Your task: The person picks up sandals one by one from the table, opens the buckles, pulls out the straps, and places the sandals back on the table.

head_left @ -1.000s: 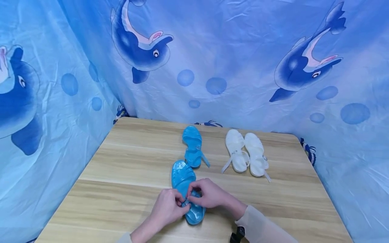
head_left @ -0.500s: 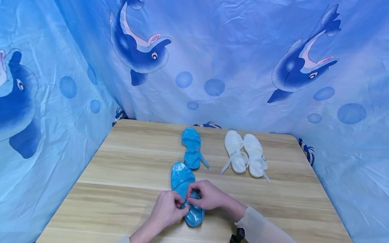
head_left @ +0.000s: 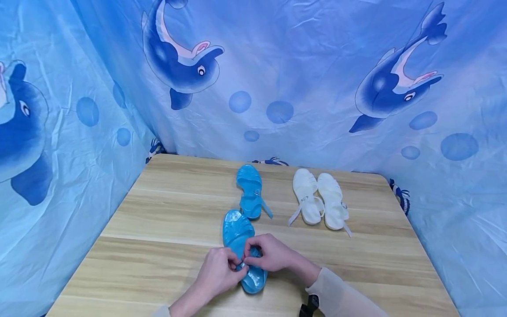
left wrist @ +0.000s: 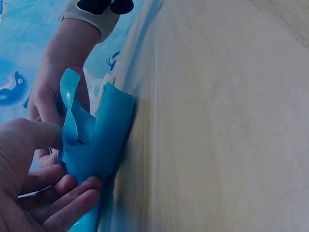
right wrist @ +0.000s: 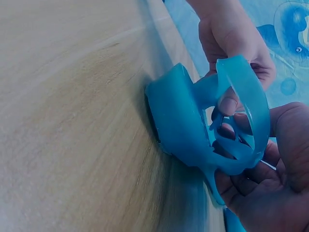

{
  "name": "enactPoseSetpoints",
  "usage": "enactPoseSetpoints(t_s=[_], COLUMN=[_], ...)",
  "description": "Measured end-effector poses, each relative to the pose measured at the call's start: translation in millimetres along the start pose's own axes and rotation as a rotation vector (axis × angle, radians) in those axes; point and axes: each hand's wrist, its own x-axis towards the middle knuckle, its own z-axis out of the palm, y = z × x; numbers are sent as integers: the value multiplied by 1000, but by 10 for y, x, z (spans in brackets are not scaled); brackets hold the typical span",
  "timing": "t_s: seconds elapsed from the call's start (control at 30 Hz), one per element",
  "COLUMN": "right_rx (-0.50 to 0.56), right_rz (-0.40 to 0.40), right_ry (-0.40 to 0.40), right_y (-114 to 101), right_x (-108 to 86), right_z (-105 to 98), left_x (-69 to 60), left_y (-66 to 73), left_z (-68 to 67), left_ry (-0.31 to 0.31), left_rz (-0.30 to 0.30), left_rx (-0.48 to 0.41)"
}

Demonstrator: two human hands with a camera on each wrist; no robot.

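A glossy blue jelly sandal lies on the table, toe pointing away, with both hands at its ankle strap. From the left side, my left hand pinches the strap by the small buckle. My right hand pinches the strap from the other side, its fingertips close to the left ones. The right wrist view shows the strap looping up over the heel, with fingers inside the loop. In the left wrist view the left fingers also lie along the sandal's side. Fingertips partly cover the buckle.
A second blue sandal lies just beyond the toe, its strap undone to the right. Two white sandals lie side by side at the back right, straps loose. A dolphin-print curtain surrounds the wooden table.
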Motion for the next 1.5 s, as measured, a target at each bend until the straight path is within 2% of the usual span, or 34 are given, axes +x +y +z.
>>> enactPoseSetpoints(t_s=[0.17, 0.37, 0.67, 0.93, 1.07, 1.2, 1.3, 1.43, 1.5], right_rx=[6, 44, 60, 101, 129, 142, 130, 85, 66], right_rz=[8, 16, -50, 7, -27, -88, -121, -106, -86], right_ry=[1, -5, 12, 35, 47, 58, 71, 96, 113], right_y=[10, 38, 66, 50, 53, 31, -12, -76, -100], right_x=[6, -5, -35, -50, -53, -56, -46, -9, 11], right_z=[-27, -16, 30, 41, 49, 66, 85, 121, 135], left_x=[17, -7, -35, -37, -31, -19, -5, 12, 20], left_y=[16, 18, -7, -6, 3, 29, 65, 114, 121], left_z=[-13, -26, 2, 8, -10, -59, -115, -186, -215], left_ry=[14, -3, -2, 15, 9, -30, -24, 7, 6], left_rz=[3, -17, -12, -20, -49, -123, -149, -111, -94], left_rx=[5, -10, -18, -31, -49, -108, -97, -9, -20])
